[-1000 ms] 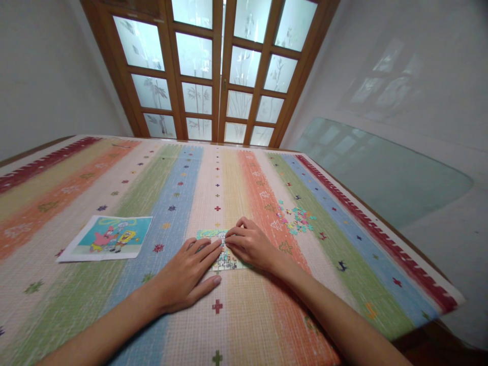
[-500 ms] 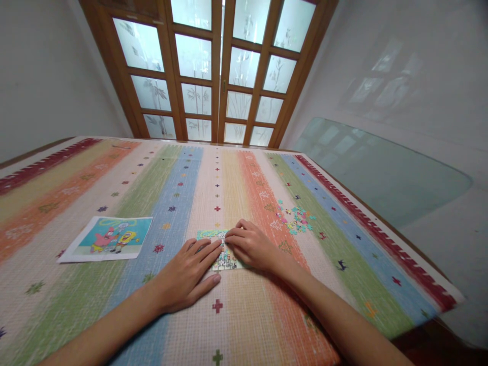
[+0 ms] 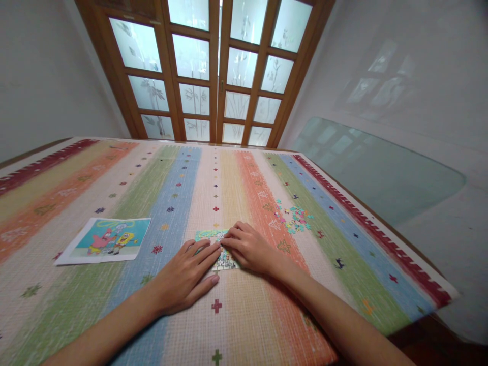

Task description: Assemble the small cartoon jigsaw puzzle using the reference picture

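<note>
A partly joined jigsaw puzzle [image 3: 225, 262] lies on the striped tablecloth in front of me, much of it covered by my hands. My left hand [image 3: 190, 274] rests flat over its left side, fingers stretched out and thumb apart. From the right, my right hand [image 3: 247, 247] reaches over the puzzle with bent fingers pressed together at its upper middle. Whatever those fingertips pinch is too small and too hidden to name. The two hands' fingertips nearly meet.
Several loose puzzle pieces [image 3: 297, 219] lie in a scattered pile to the right. A printed cartoon picture [image 3: 110, 241] lies at the left on the tablecloth [image 3: 251, 305]. Past the far table edge stands a wooden door with glass panes [image 3: 194, 99]; a glass panel [image 3: 373, 168] is at the right wall.
The view has shifted slightly. My right hand's fingers have shifted a little over the puzzle; my left hand stays in place.
</note>
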`<state>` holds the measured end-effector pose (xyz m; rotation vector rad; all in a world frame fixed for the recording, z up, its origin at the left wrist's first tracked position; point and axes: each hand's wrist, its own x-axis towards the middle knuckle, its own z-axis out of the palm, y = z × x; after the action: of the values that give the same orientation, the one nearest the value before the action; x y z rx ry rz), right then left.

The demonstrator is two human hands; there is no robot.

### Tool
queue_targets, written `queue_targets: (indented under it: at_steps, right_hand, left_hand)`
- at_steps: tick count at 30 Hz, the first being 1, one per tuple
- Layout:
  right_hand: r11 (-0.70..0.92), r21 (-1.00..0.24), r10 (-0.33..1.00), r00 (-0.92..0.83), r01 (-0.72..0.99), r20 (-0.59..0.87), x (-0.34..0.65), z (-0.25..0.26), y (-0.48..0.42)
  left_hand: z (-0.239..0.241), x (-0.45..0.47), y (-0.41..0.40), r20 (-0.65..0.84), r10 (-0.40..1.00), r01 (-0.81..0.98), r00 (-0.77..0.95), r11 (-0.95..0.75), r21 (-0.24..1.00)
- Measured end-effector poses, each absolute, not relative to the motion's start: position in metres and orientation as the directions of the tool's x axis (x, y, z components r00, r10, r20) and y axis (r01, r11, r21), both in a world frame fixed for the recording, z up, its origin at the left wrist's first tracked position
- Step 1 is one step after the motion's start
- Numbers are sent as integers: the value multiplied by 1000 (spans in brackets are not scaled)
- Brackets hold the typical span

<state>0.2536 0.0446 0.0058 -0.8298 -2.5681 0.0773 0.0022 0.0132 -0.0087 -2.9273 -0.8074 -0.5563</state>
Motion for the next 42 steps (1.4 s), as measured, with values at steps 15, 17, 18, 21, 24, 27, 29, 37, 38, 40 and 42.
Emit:
queue_targets:
  at_steps: [15,17,18,21,24,27,29,37,38,40,42]
  right_hand:
    - [827,-167,553,-721,537,417,257,1,46]
    - [828,-161,551,-726,537,411,256,2,46]
    - [827,-158,553,-727,540,407,256,3,46]
    - [825,-145,554,-732,546,398,256,4,46]
    - [825,-130,553,-740,549,383,257,5,45]
    - [820,-137,563,-738,556,372,257,5,44]
    - [816,-152,570,-733,558,370,256,6,43]
    - [813,-191,576,-715,550,396,256,3,43]
    - [817,-189,571,-716,545,400,257,3,44]
    - [821,-187,565,-718,540,406,257,3,44]
    - [820,-193,566,-715,539,409,257,3,44]
  left_hand:
    - [-10,1,14,400,467,497,789,-867,32]
    - [-11,0,13,404,459,494,792,-869,18]
    - [-12,0,14,407,458,495,790,-869,18]
    - [-14,0,14,415,463,497,783,-867,29]
    - [-15,0,14,418,455,495,786,-869,15]
    - [-13,0,14,419,443,493,793,-870,-14]
    - [-11,1,14,425,432,487,795,-873,-23]
    - [-10,2,13,435,436,477,788,-879,15]
    - [-10,2,13,431,442,478,786,-878,29]
    - [-10,1,13,424,455,478,783,-876,59]
    - [-10,1,13,415,462,476,784,-876,75]
